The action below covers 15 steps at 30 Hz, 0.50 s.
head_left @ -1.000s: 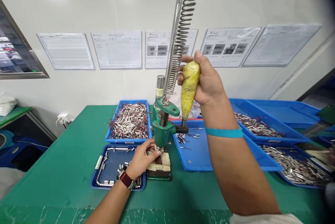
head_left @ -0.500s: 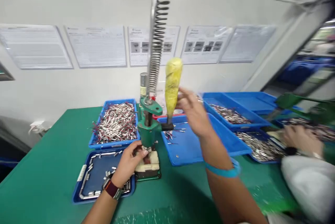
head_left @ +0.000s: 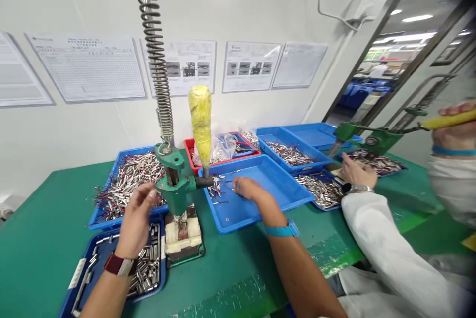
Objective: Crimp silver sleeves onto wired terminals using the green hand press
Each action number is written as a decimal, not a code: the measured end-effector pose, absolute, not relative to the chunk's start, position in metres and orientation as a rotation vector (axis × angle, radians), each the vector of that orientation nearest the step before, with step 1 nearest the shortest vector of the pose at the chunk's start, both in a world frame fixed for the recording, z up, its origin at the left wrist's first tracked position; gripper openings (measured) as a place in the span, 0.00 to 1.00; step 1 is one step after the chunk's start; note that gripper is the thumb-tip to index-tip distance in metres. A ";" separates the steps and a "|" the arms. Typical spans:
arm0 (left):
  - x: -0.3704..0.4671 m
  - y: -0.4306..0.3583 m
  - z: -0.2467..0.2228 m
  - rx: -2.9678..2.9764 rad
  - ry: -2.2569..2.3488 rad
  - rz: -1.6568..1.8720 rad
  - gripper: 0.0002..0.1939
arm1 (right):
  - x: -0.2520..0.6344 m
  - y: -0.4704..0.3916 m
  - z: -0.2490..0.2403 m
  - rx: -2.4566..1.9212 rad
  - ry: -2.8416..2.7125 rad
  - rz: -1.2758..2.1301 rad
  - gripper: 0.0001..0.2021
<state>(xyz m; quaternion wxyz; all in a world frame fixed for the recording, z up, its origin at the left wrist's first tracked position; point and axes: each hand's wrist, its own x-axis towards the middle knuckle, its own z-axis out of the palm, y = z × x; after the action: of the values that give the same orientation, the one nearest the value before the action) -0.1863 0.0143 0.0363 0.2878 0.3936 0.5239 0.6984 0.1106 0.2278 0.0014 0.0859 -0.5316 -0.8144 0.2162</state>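
Note:
My left hand point(head_left: 137, 219) is raised just left of the green hand press point(head_left: 176, 189), over the edge between two trays. Its fingers are curled, and whatever they hold, if anything, is too small to name. Over the large blue tray point(head_left: 260, 169), my right hand point(head_left: 247, 189) has its fingertips pinched near thin wires; what is between them cannot be made out. The yellow-wrapped lever handle point(head_left: 201, 122) stands upright, untouched. Wired parts point(head_left: 132, 179) fill the blue tray at left, and metal tubes point(head_left: 147, 268) lie in the dark blue tray point(head_left: 102, 258) below it.
A red tray point(head_left: 189, 152) with bagged parts stands behind the large blue tray. Blue trays of parts point(head_left: 290, 153) reach to the right. Beside me a person in white sleeves point(head_left: 375, 219) works at another green press point(head_left: 379, 140), one hand on its yellow handle.
My right hand has left the area by the yellow handle and moved down into the large blue tray. My left hand has drawn away from the press base. The view has turned right.

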 end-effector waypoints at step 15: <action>-0.240 -0.033 0.024 1.757 2.201 0.491 0.15 | 0.124 0.218 -0.001 -1.554 -2.263 0.850 0.10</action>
<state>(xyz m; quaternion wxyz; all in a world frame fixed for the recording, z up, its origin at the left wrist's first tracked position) -0.2403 -0.0327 0.0240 0.1411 0.6084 0.7622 0.1702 0.1239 0.2175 -0.0014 0.1334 -0.5359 -0.7804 0.2932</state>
